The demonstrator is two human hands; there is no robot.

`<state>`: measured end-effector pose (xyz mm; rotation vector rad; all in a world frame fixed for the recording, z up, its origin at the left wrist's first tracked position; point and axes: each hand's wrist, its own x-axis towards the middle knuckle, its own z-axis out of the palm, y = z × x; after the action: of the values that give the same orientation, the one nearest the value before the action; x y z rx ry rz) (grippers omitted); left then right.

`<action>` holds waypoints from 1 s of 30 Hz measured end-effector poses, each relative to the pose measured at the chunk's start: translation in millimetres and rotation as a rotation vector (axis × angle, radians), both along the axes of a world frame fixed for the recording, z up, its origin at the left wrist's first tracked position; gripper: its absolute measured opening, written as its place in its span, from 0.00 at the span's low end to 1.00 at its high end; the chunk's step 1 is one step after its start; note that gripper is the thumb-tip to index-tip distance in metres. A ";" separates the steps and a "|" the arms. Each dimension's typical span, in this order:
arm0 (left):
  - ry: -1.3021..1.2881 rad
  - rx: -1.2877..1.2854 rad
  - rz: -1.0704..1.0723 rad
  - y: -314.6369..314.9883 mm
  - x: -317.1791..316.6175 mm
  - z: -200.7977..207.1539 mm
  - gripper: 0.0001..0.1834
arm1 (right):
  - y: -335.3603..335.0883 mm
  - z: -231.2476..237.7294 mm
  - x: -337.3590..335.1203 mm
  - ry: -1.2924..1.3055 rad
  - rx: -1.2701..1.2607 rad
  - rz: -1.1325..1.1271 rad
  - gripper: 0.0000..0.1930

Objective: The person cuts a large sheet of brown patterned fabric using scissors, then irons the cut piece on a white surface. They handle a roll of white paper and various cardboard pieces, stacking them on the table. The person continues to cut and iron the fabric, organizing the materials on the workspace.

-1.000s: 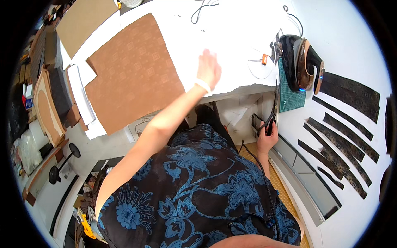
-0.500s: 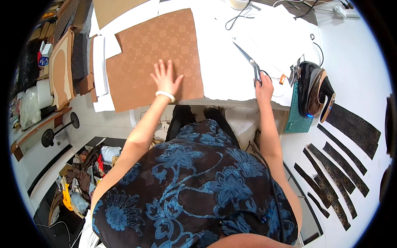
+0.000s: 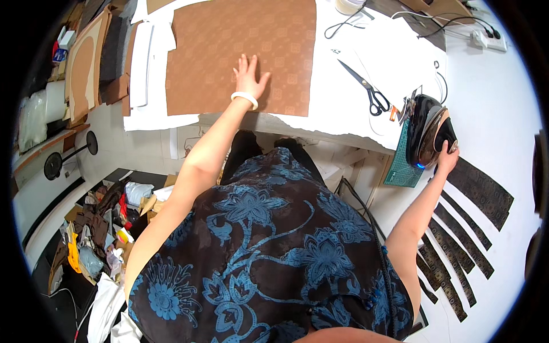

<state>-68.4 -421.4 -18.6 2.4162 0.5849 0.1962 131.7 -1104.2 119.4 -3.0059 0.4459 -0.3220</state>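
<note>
My left hand lies flat with its fingers spread on a brown patterned piece of fabric on the white-covered table. A pale bangle circles that wrist. At the right, my right hand is closed around the handle of a dark steam iron, which stands upright with a small blue light on. A green cutting mat lies partly beneath the iron. Black-handled scissors rest on the white sheet, their blades pointing away to the left.
Several dark patterned strips lie on the white surface at the right. Card pieces and rolls crowd the left side. Cables run to a white power strip at the far right. A heap of scraps is at the lower left.
My right hand has let go of the scissors and moved right onto the iron's handle. The brown fabric now lies straighter, with my left hand still flat on it.
</note>
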 end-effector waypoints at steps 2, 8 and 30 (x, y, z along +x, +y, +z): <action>-0.014 0.112 0.076 18.9 -25.1 4.0 0.30 | 11.8 -5.7 0.5 0.037 0.112 -0.029 0.36; 0.172 0.265 0.166 90.0 -119.5 -0.7 0.35 | 72.4 22.0 -17.4 -0.120 0.194 0.086 0.29; 0.657 0.237 0.071 113.9 -123.9 27.8 0.47 | 510.0 3.5 -116.9 0.549 -0.004 1.441 0.25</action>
<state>-192.4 -307.6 9.2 2.6788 0.9780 -0.5519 14.9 -594.2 122.9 -2.4978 -1.5883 0.5934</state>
